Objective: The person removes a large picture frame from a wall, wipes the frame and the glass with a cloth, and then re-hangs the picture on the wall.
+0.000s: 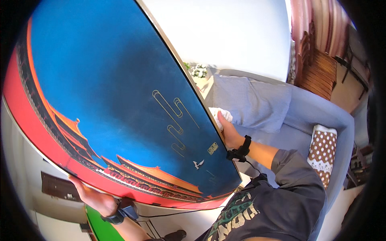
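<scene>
A large framed picture (120, 75) fills the left and middle of the view, tilted. It shows a blue sky, orange palace roofs, a red wall, gold cloud lines and a small white bird. My left hand (93, 195) grips its lower edge by the red band, with most of the fingers hidden behind it. At the opposite edge, my right hand (230, 132) holds a crumpled white cloth (221, 116) against the thin metallic frame (187, 72). Both wrists wear black straps with small devices.
A blue-grey sofa (265, 138) stands to the right, with a brown polka-dot cushion (322, 150) on it. White flowers (199, 70) show behind the picture's edge. A slatted wooden seat (319, 73) is farther back. A green surface (101, 224) lies below; a black cable (181, 213) runs between.
</scene>
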### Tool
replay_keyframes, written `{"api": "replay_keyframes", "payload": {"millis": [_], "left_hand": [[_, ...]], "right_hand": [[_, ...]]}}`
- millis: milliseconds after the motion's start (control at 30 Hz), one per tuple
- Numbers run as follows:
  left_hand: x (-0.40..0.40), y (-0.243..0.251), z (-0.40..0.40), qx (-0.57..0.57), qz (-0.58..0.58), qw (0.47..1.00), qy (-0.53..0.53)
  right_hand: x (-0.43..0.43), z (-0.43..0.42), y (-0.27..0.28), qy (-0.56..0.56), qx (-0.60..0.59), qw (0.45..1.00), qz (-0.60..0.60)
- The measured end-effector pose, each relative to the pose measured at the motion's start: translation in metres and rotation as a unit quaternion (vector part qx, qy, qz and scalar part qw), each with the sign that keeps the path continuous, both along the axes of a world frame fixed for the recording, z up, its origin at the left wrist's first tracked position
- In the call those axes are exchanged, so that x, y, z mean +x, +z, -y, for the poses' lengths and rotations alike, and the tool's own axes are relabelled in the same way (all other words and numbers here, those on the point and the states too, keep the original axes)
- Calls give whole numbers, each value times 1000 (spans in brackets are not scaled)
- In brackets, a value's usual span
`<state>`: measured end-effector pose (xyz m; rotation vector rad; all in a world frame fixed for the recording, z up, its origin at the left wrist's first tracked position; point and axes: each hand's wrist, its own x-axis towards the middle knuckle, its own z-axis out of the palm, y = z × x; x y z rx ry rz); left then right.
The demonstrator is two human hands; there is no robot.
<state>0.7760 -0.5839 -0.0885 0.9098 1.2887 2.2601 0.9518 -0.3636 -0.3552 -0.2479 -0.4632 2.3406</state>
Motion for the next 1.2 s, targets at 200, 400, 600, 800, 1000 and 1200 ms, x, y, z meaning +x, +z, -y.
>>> {"api": "replay_keyframes", "payload": {"millis": [200,400,600,800,1000,1200], "left_hand": [[6,19,-3,25,-60,994,93],[5,28,13,33,-111,990,82],[23,34,38,63,-138,973,173],[59,28,16,98,-146,929,326],[29,-2,34,148,-126,951,240],[-22,-78,17,174,-60,979,84]], "right_hand": [[-26,-2,-4,12,-31,999,-30],[-22,5,4,-22,-27,996,-80],[-12,5,31,-105,35,992,-57],[-1,3,48,-154,86,981,-79],[-6,-16,35,-212,102,970,-61],[-31,-54,-11,-269,138,953,21]]}}
